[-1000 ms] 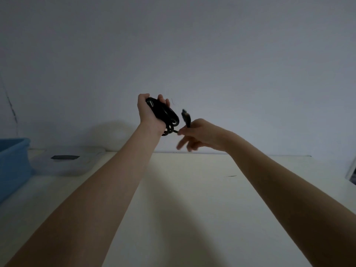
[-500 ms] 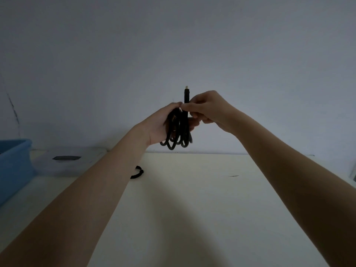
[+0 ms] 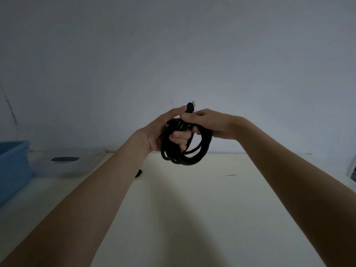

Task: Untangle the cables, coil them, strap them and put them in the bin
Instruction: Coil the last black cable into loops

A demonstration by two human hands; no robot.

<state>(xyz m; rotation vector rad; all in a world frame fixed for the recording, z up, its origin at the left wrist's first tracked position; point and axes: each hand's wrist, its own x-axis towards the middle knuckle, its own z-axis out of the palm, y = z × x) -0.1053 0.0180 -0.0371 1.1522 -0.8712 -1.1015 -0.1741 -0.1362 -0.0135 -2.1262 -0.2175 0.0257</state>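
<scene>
Head view: your left hand (image 3: 154, 132) and right hand (image 3: 208, 122) are gripping the black coiled cable (image 3: 185, 153), fingers (image 3: 178, 135) curling through its hanging loops.

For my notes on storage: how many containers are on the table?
2. A blue bin stands at the far left edge; a clear box lies just right of it. Others may sit outside the view.

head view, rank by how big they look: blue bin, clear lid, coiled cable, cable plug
1. clear lid, widest in view.
2. coiled cable, held by the left hand and right hand; nearer the camera, so unsure against the lid.
3. cable plug, smallest.
The blue bin is cut off at the frame edge, so unranked.
</scene>
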